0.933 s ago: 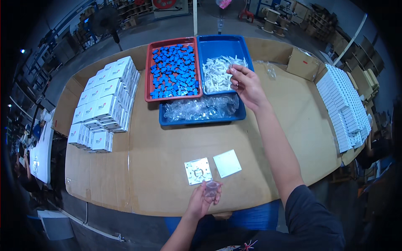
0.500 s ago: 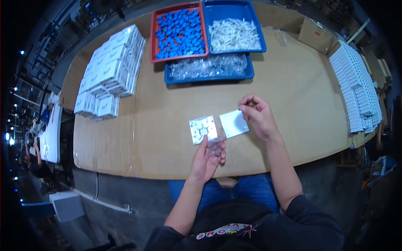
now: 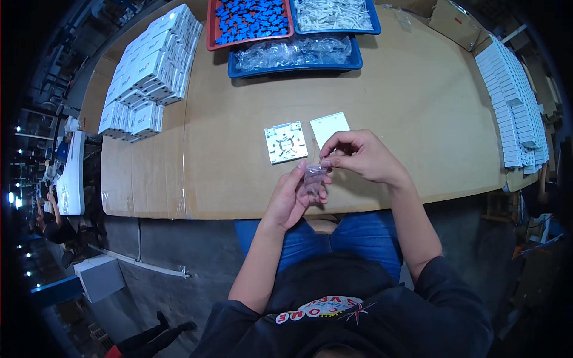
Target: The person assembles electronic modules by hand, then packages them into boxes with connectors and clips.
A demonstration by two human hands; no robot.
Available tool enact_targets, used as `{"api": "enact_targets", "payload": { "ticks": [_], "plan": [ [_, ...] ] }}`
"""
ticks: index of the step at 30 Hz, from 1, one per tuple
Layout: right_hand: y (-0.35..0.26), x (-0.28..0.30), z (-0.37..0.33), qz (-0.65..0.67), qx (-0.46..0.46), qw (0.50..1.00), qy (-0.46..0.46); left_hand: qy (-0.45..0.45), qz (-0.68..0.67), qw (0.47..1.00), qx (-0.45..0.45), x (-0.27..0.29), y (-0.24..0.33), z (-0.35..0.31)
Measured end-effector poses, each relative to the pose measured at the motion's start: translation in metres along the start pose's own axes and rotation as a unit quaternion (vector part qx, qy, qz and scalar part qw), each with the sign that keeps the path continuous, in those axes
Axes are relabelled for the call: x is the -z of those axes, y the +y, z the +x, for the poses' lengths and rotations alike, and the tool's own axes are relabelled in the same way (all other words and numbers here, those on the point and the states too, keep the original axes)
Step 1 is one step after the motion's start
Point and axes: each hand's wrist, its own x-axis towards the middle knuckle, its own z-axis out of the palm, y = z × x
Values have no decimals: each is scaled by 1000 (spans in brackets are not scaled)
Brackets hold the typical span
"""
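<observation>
My left hand (image 3: 291, 200) is closed around a small clear plastic bag (image 3: 313, 179), its mouth turned up between thumb and fingers. At the top edge of that bag, the fingertips of my right hand (image 3: 364, 156) are pinched together. Whatever sits in that pinch is too small to make out. Just beyond my hands lies a white square plastic box base (image 3: 286, 143) with moulded shapes inside. To its right rests a flat white square cover (image 3: 328, 125), partly hidden behind my right hand.
A red tray (image 3: 210, 30) of blue parts, a blue tray (image 3: 378, 24) of white parts and a lower blue tray (image 3: 286, 74) of clear bags stand at the back. Stacked white boxes (image 3: 146, 68) rise at left; more white pieces (image 3: 510, 107) line the right edge.
My right hand has come left and down to the mouth of the bag; before, it pinched a small dark piece above the cover. The view has tipped, shifting the table upward.
</observation>
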Motion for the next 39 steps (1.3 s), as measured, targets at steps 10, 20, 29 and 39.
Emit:
{"api": "enact_targets", "payload": {
  "ticks": [10,20,29,39],
  "plan": [
    [-4,0,18,-122,91,959,-239,-25,7,1000,10,5,-10,-5],
    [-20,-12,10,-252,128,943,-174,-37,-22,999,-11,4,-12,0],
    [-11,-12,13,-128,15,969,-210,-48,-25,999,-7,6,-15,1],
    [-11,-11,23,-130,57,956,-256,-31,-46,998,-6,9,-19,2]
  ]
}}
